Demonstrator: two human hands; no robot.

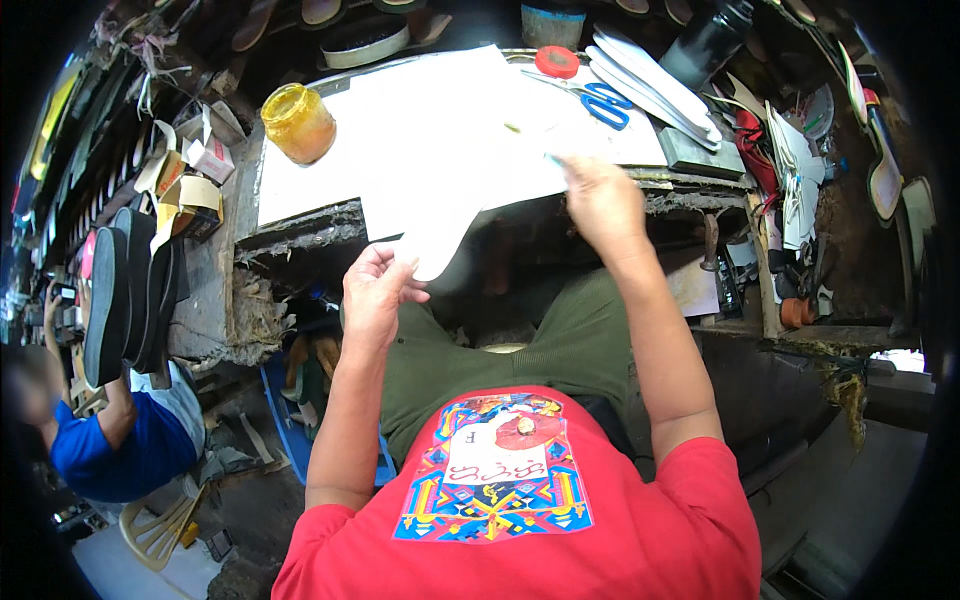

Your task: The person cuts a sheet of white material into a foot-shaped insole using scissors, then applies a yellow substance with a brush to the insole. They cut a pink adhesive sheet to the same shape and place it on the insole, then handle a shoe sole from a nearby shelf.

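In the head view, white paper is pinched at its rounded tip by the nearer left hand, its long axis running forward-right; whether anything is gripped by the curled right hand cannot be told.

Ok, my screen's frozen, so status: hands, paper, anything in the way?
Left hand pinching paper; right hand blurred, grip unclear. Paper's near end overhangs bench. Scissors beyond right hand, jar to left; neither touching hands.

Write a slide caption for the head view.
Left hand pinching a white sheet, right hand at the workbench's edge, blue-handled scissors and yellow jar beyond.
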